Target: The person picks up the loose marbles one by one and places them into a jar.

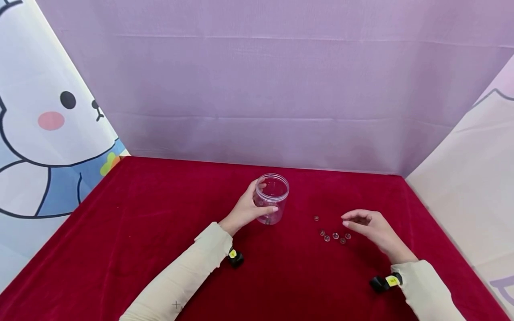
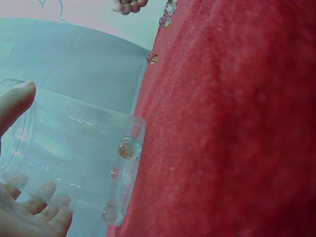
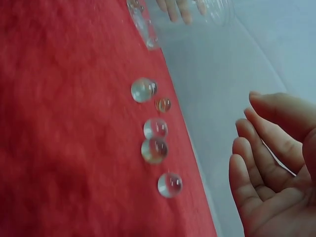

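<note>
Head view shows the person's left hand (image 1: 246,208) gripping a clear, lidless jar (image 1: 275,216) near the middle of the red-covered tabletop (image 1: 160,209). Its thumb lies across the near side and its other fingers reach around the far side, close under the threaded rim. The jar stands upright, its mouth facing up, with its base at the cloth. In the left wrist view, a few glass marbles (image 2: 129,147) show through the wall, low down at the bottom of the jar; the exact count is hard to tell.

To the right of the jar, well apart from it, six loose marbles (image 1: 335,236) lie scattered on the cloth. One sits farther back than the rest, and the other five form an uneven row nearer the person.

The right hand (image 1: 371,228) is raised just beside these loose marbles, on their right. Its fingers are loosely bent, with a gap between thumb and fingertips, and nothing is held in them.

Both arms wear pale sleeves (image 1: 192,272), with a black device (image 1: 236,258) at each wrist. Behind the tabletop hangs a purple cloth (image 1: 257,89), and a panel with a cartoon animal (image 1: 44,147) stands at the left.
</note>
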A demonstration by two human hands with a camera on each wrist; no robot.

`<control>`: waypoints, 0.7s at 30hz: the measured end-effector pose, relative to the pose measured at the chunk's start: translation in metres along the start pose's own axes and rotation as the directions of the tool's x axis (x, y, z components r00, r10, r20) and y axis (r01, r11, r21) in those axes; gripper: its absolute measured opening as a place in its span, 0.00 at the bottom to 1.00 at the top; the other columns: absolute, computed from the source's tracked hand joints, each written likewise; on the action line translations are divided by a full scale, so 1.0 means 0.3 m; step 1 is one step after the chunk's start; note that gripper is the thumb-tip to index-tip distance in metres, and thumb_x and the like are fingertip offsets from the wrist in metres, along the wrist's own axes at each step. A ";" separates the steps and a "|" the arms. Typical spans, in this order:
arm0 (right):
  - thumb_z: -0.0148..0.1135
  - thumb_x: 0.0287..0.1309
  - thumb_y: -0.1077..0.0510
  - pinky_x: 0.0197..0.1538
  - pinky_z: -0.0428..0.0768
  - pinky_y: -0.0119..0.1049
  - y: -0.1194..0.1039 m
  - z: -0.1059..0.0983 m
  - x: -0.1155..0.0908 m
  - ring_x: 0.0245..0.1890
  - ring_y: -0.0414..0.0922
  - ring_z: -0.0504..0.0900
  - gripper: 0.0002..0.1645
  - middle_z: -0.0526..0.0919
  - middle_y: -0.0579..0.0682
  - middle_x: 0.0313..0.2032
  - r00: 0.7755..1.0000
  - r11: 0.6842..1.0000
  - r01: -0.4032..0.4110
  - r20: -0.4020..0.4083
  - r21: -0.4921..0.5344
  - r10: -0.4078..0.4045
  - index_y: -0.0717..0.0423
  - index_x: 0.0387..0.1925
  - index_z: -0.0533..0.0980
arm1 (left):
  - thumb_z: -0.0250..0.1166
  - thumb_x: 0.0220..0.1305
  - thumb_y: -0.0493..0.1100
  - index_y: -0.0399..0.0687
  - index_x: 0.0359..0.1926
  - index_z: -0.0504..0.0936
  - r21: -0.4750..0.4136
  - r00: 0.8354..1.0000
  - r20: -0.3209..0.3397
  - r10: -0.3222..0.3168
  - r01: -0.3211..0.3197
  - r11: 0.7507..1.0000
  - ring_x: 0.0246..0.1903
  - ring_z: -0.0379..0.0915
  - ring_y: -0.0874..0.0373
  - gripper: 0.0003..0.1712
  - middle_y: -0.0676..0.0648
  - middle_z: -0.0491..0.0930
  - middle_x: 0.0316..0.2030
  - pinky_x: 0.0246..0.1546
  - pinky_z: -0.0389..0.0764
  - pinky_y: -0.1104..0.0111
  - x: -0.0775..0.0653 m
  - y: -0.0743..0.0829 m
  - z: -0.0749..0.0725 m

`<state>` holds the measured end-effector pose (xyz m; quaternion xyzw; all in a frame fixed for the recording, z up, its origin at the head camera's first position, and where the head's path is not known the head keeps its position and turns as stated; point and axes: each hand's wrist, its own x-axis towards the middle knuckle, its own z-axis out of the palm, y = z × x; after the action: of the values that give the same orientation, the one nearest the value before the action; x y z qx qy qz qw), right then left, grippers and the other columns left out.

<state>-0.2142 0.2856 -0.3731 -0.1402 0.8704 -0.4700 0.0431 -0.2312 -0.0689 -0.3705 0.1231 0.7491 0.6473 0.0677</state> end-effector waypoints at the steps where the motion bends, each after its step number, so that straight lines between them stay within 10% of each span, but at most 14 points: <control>1: 0.66 0.56 0.56 0.37 0.81 0.33 0.007 -0.003 -0.002 0.35 0.47 0.80 0.21 0.84 0.51 0.39 1.000 1.000 0.001 0.006 -0.002 -0.001 0.67 0.47 0.77 | 0.72 0.51 0.40 0.51 0.71 0.51 -0.001 1.000 0.001 -0.001 0.001 1.000 0.64 0.58 0.44 0.52 0.42 0.60 0.66 0.61 0.65 0.48 0.000 -0.001 0.000; 21: 0.64 0.57 0.60 0.36 0.79 0.29 0.145 -0.003 -0.018 0.33 0.38 0.80 0.19 0.84 0.50 0.38 0.994 0.996 -0.079 0.081 0.053 0.074 0.70 0.47 0.77 | 0.72 0.51 0.40 0.51 0.71 0.51 0.016 1.000 0.004 -0.013 0.013 1.000 0.64 0.58 0.45 0.52 0.42 0.61 0.66 0.60 0.66 0.48 0.010 -0.029 0.006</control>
<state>-0.2180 0.3103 -0.4090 -0.1239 0.8594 -0.4861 0.0992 -0.2345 -0.0674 -0.3793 0.1200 0.7551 0.6405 0.0723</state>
